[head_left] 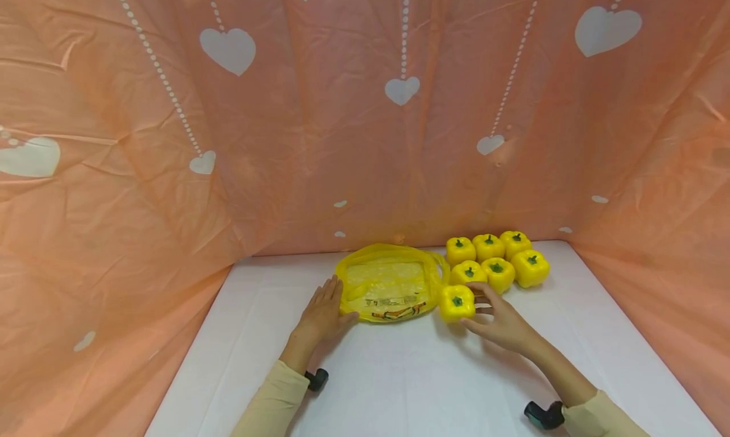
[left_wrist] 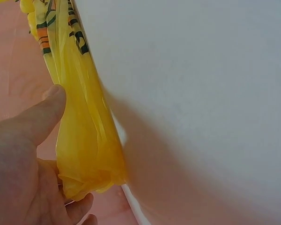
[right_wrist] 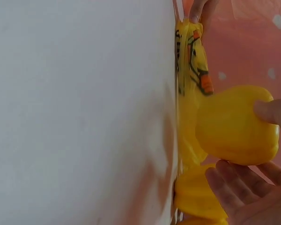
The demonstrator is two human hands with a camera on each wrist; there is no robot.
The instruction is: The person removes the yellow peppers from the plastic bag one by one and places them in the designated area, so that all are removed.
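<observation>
A yellow plastic bag (head_left: 388, 285) with printed markings lies on the white table, bulging around pale contents that I cannot identify. My left hand (head_left: 324, 313) rests along the bag's left side, its fingers straight and the thumb at the lower left edge. In the left wrist view the thumb touches the crinkled bag (left_wrist: 82, 126). By the bag's right end my right hand (head_left: 504, 323) holds a yellow bell pepper (head_left: 457, 303) with a green stem. Seen from the right wrist, thumb and fingers lie around that pepper (right_wrist: 234, 125), which appears raised off the table.
Several more yellow bell peppers (head_left: 498, 274) stand close together at the back right, just right of the bag. Behind the white table (head_left: 388, 380) hangs a pink-orange curtain (head_left: 353, 139) with white hearts, also closing off both sides.
</observation>
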